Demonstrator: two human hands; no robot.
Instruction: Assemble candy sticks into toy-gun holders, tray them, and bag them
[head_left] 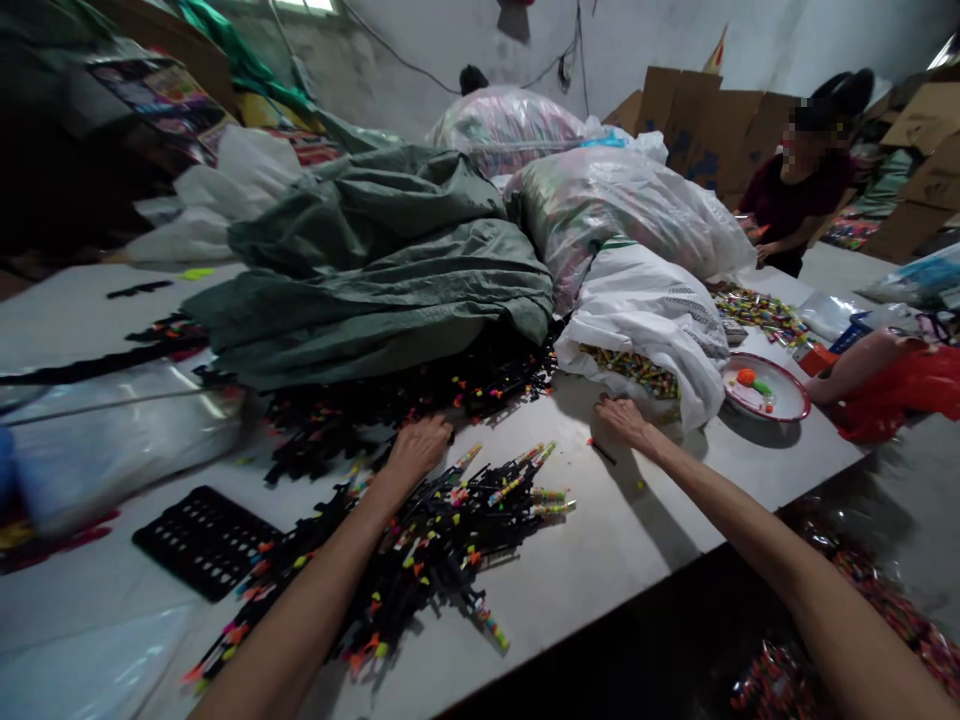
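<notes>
My left hand (418, 448) has its fingers curled at the far edge of a pile of black plastic toy pieces (442, 540) with orange and yellow tips. A dark bit shows by its fingertips, too small to name. Some pieces in the pile carry clear tubes of coloured beads or candy (491, 625). In front of the white sack (645, 300), my right hand (622, 416) is low over the table with bent fingers; what they hold, if anything, is hidden. Small coloured pieces (634, 368) fill the sack's mouth. A thin black stick (601, 452) lies below the right hand.
A dark green sack (390, 290) spills more black pieces behind my left hand. A black perforated tray (206, 540) lies at left. To the right stand a red-rimmed plate (780, 400) and a red bag (900, 390). Another person (799, 200) works at the far right.
</notes>
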